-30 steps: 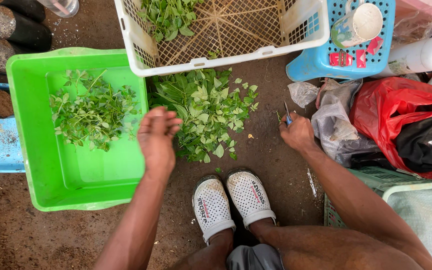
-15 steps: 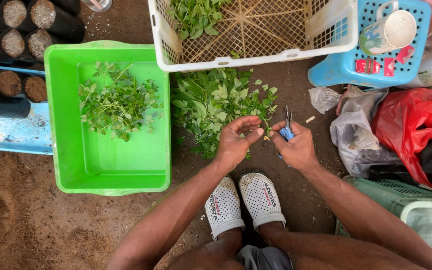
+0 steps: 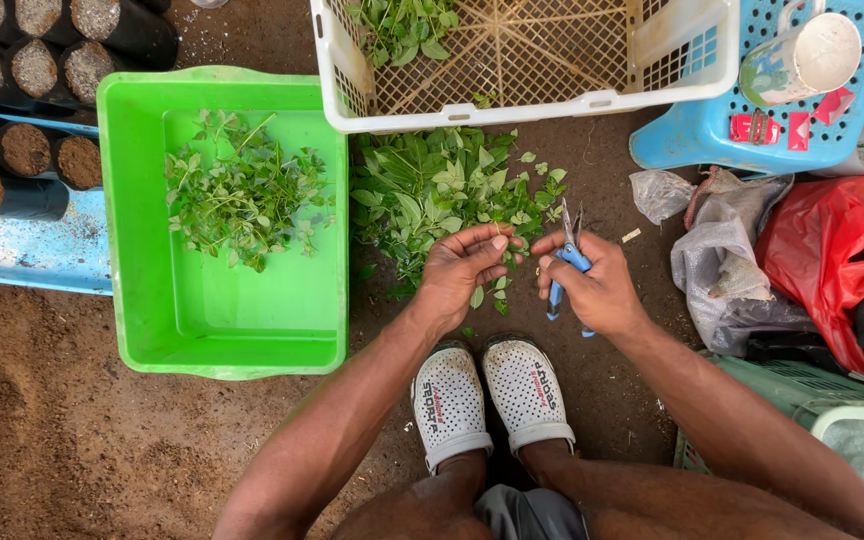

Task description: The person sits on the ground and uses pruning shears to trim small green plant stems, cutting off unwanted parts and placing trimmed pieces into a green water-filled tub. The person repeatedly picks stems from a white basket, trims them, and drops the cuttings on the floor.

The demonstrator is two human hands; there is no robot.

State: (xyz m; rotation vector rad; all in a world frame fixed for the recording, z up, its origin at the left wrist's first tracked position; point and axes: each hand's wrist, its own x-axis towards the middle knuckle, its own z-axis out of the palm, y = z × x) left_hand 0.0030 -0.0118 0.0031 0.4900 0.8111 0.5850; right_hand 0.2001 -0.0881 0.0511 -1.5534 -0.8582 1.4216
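Down at ground level: 1 bright green tub [image 3: 222,320] on the soil at left, 1 loose heap of trimmed sprigs [image 3: 242,200] inside its upper half. Above, 1 white lattice basket [image 3: 532,105], a handful of leafy stems [image 3: 402,25] in its left corner. To the right, 1 blue perforated stool [image 3: 712,130] carrying 1 pale cup [image 3: 802,60]; below that, 1 red bag [image 3: 832,250] and 1 grey crumpled bag [image 3: 722,270]. Far left, about 8 black soil-filled nursery bags [image 3: 27,150] in rows, partly resting on 1 blue tray [image 3: 22,255]. Centre ground, 1 pile of green cuttings [image 3: 432,190] between tub and stool, lower edge hidden behind the hands. 2 white clogs [image 3: 487,400] side by side beneath. Left hand [image 3: 457,270] with fingers curled together, pinched on 1 small leafy sprig [image 3: 497,285] hanging just below the fingertips. Right hand [image 3: 602,290] wrapped tight round 1 pair of blue-handled snips [image 3: 567,265], blades pointing up, tips just beside the left fingertips; blades open or closed, cannot tell. Both hands nearly touching, right over the near edge of the pile.
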